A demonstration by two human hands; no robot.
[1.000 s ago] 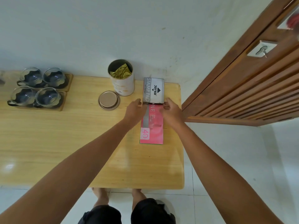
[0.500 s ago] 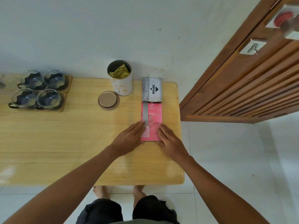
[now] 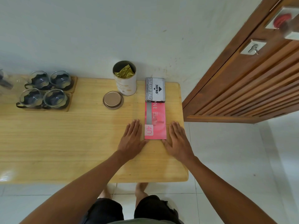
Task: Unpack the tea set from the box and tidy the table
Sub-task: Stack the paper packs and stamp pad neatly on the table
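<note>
A pink booklet (image 3: 156, 121) lies flat on the wooden table (image 3: 64, 143), lined up below a grey stamp pad box (image 3: 155, 89). My left hand (image 3: 131, 139) rests flat on the table just left of the booklet, fingers apart, holding nothing. My right hand (image 3: 177, 141) lies flat just right of it, also empty. Several glass cups (image 3: 43, 89) sit on wooden coasters at the far left. An open tea tin (image 3: 125, 78) with a gold foil bag inside stands at the back, its round lid (image 3: 113, 100) lying beside it.
The table's right edge (image 3: 183, 126) is just past my right hand, with white floor tiles beyond. A slatted wooden door (image 3: 242, 86) stands open at the right. The white wall runs along the table's back. My feet show under the front edge.
My hands moved from the joint between the stamp pad box and the booklet back toward me, then spread off the booklet's lower end onto the table on either side.
</note>
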